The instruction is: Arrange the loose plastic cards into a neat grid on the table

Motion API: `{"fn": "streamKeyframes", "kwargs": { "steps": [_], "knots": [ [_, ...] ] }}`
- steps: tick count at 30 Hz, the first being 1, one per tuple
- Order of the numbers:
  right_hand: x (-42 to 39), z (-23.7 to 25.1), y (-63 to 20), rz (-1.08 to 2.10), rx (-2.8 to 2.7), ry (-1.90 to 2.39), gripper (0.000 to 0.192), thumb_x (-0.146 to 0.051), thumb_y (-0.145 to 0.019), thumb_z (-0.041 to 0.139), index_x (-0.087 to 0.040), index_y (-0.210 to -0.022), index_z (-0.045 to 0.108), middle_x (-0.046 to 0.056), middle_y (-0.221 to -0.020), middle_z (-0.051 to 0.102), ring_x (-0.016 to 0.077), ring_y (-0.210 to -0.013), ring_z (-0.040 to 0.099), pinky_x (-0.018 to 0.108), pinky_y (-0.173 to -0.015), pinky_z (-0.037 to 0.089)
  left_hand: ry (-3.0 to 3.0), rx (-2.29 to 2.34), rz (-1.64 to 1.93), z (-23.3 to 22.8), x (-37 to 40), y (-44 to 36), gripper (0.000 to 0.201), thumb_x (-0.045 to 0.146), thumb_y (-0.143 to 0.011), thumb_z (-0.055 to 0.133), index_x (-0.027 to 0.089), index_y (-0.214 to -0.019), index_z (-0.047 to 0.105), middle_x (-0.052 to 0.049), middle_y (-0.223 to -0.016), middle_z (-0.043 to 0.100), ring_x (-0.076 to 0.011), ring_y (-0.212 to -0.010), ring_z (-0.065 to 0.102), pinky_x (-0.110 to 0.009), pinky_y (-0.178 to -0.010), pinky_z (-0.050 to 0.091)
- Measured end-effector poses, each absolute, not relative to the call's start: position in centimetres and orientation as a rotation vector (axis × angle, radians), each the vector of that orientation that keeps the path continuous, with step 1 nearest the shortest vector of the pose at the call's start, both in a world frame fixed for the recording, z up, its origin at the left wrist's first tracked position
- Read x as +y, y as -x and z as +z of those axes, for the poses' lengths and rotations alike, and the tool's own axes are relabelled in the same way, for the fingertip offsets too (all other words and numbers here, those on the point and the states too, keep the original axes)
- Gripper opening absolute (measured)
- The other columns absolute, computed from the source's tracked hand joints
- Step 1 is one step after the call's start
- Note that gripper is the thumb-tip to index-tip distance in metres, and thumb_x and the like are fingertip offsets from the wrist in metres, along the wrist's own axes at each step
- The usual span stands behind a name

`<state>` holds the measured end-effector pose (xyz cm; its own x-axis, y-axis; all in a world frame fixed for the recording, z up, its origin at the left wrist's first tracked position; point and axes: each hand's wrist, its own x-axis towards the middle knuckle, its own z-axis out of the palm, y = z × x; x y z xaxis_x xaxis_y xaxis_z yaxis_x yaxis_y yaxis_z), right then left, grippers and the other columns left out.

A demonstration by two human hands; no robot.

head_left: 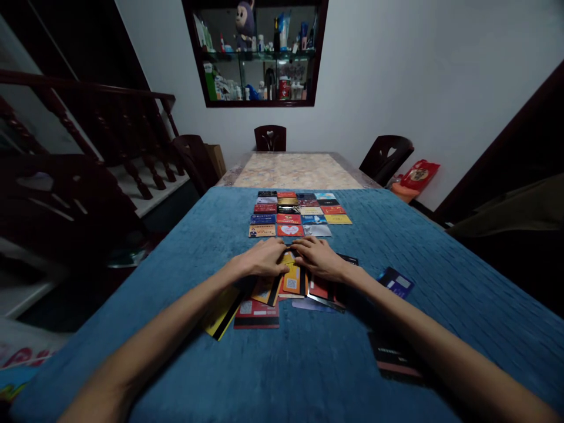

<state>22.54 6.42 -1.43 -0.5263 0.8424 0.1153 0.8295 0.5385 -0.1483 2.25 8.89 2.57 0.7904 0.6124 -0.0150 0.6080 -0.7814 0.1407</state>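
My left hand [265,257] and my right hand [321,258] lie palm down, almost meeting, over a loose pile of plastic cards. Between the thumbs shows a yellow-orange card [291,283] with a printed square code and a dark stripe. Fingers of both hands stretch over the top of the pile; what lies under the palms is hidden. Around them fan out an orange card [264,291], a red card [257,314], a yellow card [224,312] partly under my left forearm, and a red card [321,286] below my right hand.
Beyond my hands, several cards lie face up in neat rows, including a heart-printed card [290,230]. Near my right forearm lie a dark blue card [398,281] and a black card [392,355]. A blue cloth [194,364] covers the table; chairs [270,138] stand around it.
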Motion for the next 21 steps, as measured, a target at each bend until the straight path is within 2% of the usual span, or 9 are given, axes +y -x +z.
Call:
{"fn": "streamKeyframes", "kwargs": {
  "steps": [3, 6, 9, 13, 18, 21],
  "knots": [
    [6.3, -1.3, -22.7, 0.142, -2.606, 1.418, 0.041, -0.034, -0.099, 0.049, -0.022, -0.138, 0.054, 0.013, -0.142, 0.055, 0.0321, -0.126, 0.046, 0.053, -0.097, 0.041, -2.822, 0.963, 0.009, 2.7, 8.8, -2.0, 0.033, 0.036, -0.082, 0.063, 0.013, -0.105, 0.066, -0.013, -0.109, 0.066, -0.0276, -0.1, 0.063, -0.036, -0.083, 0.05],
    [6.2, -0.8, -23.0, 0.167, -2.607, 1.398, 0.037, -0.034, -0.097, 0.054, -0.023, -0.132, 0.059, 0.012, -0.135, 0.06, 0.0319, -0.122, 0.047, 0.051, -0.094, 0.042, -2.814, 0.93, -0.015, 2.9, 8.8, -1.8, 0.023, 0.032, -0.08, 0.065, 0.014, -0.095, 0.067, -0.011, -0.103, 0.065, -0.0258, -0.095, 0.063, -0.034, -0.079, 0.049],
    [6.1, -0.4, -23.4, 0.18, -2.61, 1.373, 0.034, -0.036, -0.095, 0.058, -0.022, -0.125, 0.064, 0.012, -0.127, 0.063, 0.0315, -0.116, 0.048, 0.048, -0.091, 0.042, -2.816, 0.86, -0.007, 3.0, 8.7, -1.8, 0.015, 0.029, -0.079, 0.065, 0.015, -0.086, 0.066, -0.009, -0.098, 0.063, -0.0234, -0.089, 0.061, -0.032, -0.076, 0.048],
    [5.8, 0.0, -23.9, 0.173, -2.613, 1.348, 0.037, -0.044, -0.092, 0.061, -0.021, -0.122, 0.066, 0.012, -0.116, 0.065, 0.031, -0.11, 0.05, 0.047, -0.088, 0.042, -2.845, 0.786, 0.018, 3.0, 8.3, -1.9, 0.011, 0.024, -0.081, 0.062, 0.015, -0.085, 0.066, -0.008, -0.095, 0.062, -0.0218, -0.087, 0.06, -0.031, -0.076, 0.047],
    [5.5, 0.2, -24.0, 0.178, -2.65, 1.305, 0.054, -0.061, -0.086, 0.062, -0.021, -0.121, 0.066, 0.012, -0.111, 0.065, 0.0324, -0.106, 0.05, 0.049, -0.087, 0.04, -2.855, 0.725, -0.003, 3.4, 8.0, -2.0, 0.014, 0.02, -0.08, 0.057, 0.013, -0.083, 0.068, -0.009, -0.091, 0.064, -0.0206, -0.082, 0.06, -0.029, -0.073, 0.046],
    [5.5, 0.1, -23.9, 0.184, -2.646, 1.274, 0.051, -0.058, -0.085, 0.065, -0.022, -0.122, 0.067, 0.013, -0.114, 0.064, 0.0331, -0.107, 0.049, 0.048, -0.087, 0.039, -2.788, 0.676, 0.026, 3.8, 8.1, -1.7, 0.019, 0.017, -0.078, 0.053, 0.014, -0.085, 0.071, -0.007, -0.086, 0.068, -0.0175, -0.076, 0.06, -0.026, -0.07, 0.044]
  ]
}}
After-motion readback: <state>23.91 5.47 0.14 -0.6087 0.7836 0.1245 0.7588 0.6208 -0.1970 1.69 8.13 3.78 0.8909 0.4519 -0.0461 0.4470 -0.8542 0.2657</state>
